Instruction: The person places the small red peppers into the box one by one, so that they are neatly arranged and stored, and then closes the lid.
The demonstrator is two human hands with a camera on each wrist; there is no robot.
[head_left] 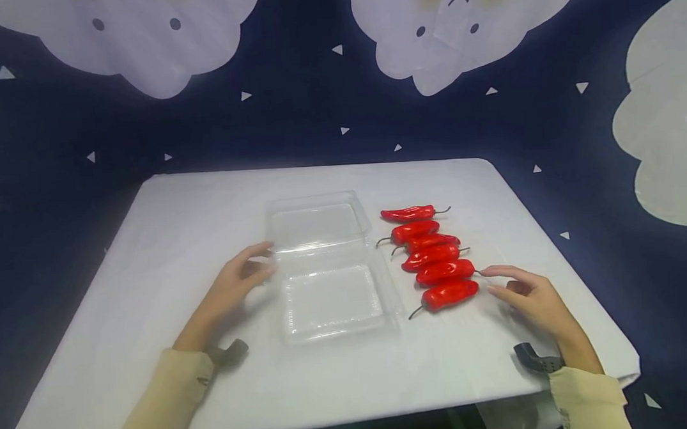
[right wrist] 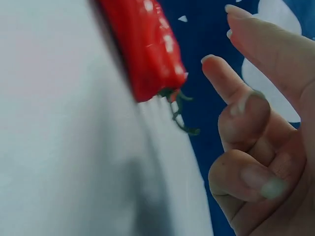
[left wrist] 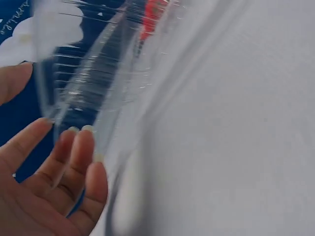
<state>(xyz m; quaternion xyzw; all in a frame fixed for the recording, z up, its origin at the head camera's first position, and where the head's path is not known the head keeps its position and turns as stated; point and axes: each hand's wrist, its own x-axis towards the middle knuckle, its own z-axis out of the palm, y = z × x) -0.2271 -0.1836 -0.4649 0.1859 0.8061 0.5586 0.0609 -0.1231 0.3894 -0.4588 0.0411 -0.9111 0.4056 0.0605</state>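
Note:
A clear plastic clamshell container (head_left: 332, 298) lies unfolded on the white table, lid half behind the tray half. My left hand (head_left: 244, 276) is at its left edge, fingers loosely spread; in the left wrist view the fingertips (left wrist: 87, 140) meet or nearly meet the clear wall (left wrist: 93, 73). To the container's right, several red peppers (head_left: 437, 254) with stems form a column. Beside the right ends of the two nearest ones is my right hand (head_left: 528, 296), holding nothing, fingers loosely bent. The right wrist view shows a gap between that hand (right wrist: 266, 147) and a pepper (right wrist: 147, 49).
A white cloth covers the table (head_left: 213, 386), its front edge just below the container. Dark blue fabric with cloud shapes (head_left: 462, 24) and small white triangles surrounds it. Each wrist wears a dark strap-like device (head_left: 536, 359).

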